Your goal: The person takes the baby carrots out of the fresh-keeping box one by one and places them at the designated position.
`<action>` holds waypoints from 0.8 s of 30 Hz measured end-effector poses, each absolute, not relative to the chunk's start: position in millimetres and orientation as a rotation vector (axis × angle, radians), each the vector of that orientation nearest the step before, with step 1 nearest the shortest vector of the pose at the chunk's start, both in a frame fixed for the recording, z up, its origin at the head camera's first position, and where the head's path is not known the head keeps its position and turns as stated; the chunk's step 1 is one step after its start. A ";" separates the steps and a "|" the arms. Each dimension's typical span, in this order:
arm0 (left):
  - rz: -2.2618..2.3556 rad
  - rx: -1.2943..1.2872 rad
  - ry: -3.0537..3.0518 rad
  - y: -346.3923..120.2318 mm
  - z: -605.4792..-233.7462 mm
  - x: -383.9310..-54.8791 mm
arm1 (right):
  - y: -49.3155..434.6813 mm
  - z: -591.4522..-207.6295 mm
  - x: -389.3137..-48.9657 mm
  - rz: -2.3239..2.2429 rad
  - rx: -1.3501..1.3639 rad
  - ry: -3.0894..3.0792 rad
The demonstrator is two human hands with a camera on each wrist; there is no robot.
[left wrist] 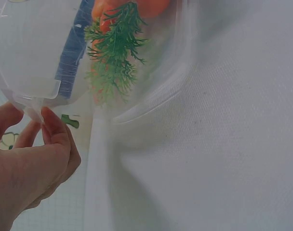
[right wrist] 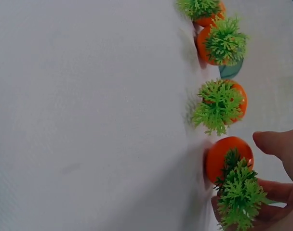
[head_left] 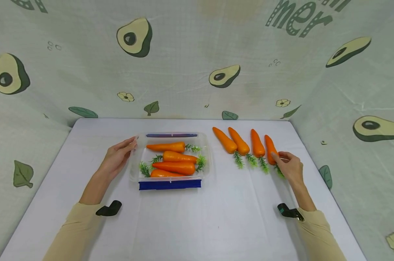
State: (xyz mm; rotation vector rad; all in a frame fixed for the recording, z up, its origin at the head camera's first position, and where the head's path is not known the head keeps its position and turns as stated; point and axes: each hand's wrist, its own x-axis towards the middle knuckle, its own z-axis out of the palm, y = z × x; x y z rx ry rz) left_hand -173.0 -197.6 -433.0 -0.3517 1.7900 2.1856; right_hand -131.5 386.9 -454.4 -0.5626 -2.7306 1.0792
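A clear plastic container (head_left: 169, 179) with blue strips along its near and far sides holds several orange carrots (head_left: 174, 167) with green tops. At its left side, my left hand (head_left: 116, 156) pinches a clear tab (left wrist: 36, 107) on the rim between thumb and fingers. My right hand (head_left: 290, 167) is at the rightmost carrot (head_left: 270, 145) of a row, its thumb on one side and fingers on the other. That carrot's leafy top (right wrist: 240, 195) hangs in front of the fingers in the right wrist view.
Three more carrots (head_left: 238, 142) lie in the row between the container and my right hand, leafy tops toward me. White cloth covers the table (head_left: 216, 217). A fabric backdrop with avocado prints (head_left: 135, 38) stands behind and at both sides.
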 end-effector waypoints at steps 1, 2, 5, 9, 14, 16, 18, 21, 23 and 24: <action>2.181 -0.353 1.794 -197.7 -433.1 -172.7 | 386.6 -453.1 -131.6 1.071 -0.549 -2.732; 2.179 -0.354 1.796 -197.9 -433.1 -172.5 | 386.2 -451.8 -131.8 1.059 -0.533 -2.735; 2.169 -0.353 1.806 -198.1 -433.5 -172.1 | 384.7 -448.0 -133.0 1.032 -0.479 -2.725; 2.145 -0.346 1.838 -197.7 -434.1 -172.6 | 380.9 -442.2 -135.6 1.009 -0.411 -2.718; 2.120 -0.348 1.865 -197.0 -434.7 -173.3 | 369.7 -430.8 -138.3 1.023 -0.310 -2.700; 2.125 -0.349 1.860 -197.2 -435.3 -173.5 | 363.9 -426.0 -140.0 1.031 -0.256 -2.694; 2.127 -0.345 1.860 -197.2 -435.5 -173.3 | 358.1 -421.2 -141.7 1.037 -0.199 -2.689; 2.133 -0.341 1.853 -197.8 -436.1 -173.0 | 348.9 -414.3 -144.3 1.052 -0.121 -2.686; 2.132 -0.337 1.856 -197.9 -436.0 -172.9 | 342.4 -409.1 -145.9 1.078 -0.073 -2.680; 2.136 -0.336 1.853 -198.2 -436.0 -172.9 | 339.1 -407.0 -147.1 1.085 -0.051 -2.681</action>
